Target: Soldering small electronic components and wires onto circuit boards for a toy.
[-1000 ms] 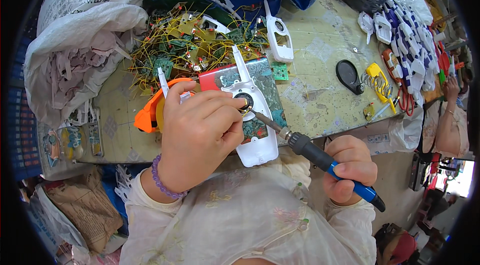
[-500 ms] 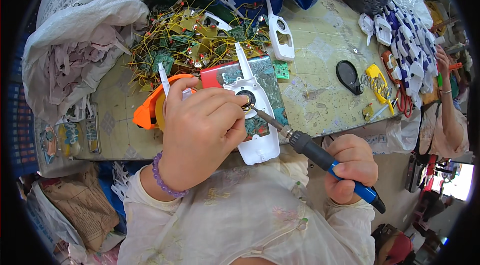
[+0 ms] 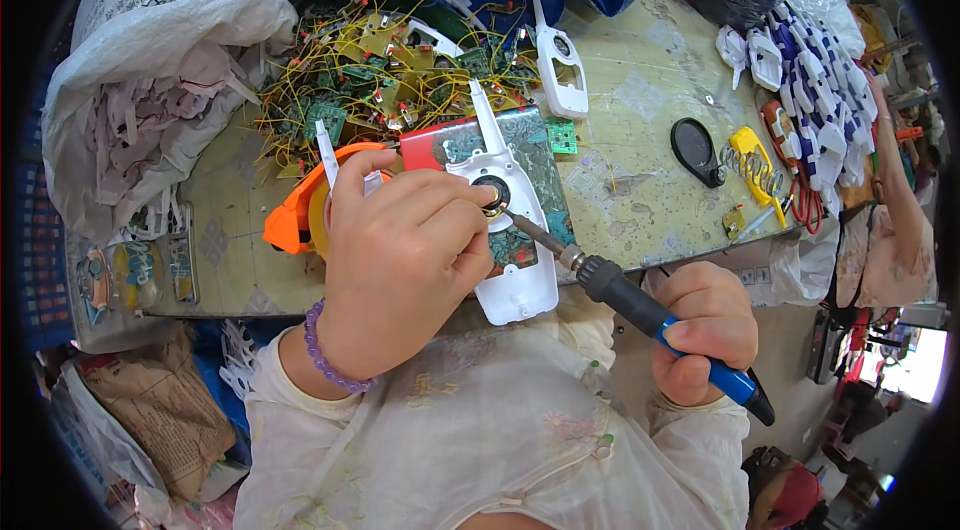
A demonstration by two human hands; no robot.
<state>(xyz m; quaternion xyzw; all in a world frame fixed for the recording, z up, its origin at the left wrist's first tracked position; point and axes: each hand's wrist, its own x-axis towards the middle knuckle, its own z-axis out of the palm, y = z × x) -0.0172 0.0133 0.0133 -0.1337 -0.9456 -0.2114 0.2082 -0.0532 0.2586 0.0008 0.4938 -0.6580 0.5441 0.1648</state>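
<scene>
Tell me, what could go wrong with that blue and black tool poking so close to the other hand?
The soldering iron in the right hand has its tip very near the left fingers. If it's hot, a small slip might burn them.

The tip is also close to the white plastic casing, which could melt if touched.

The casing's lower end seems to stick out past the table edge, so a bump might shift it.
</scene>
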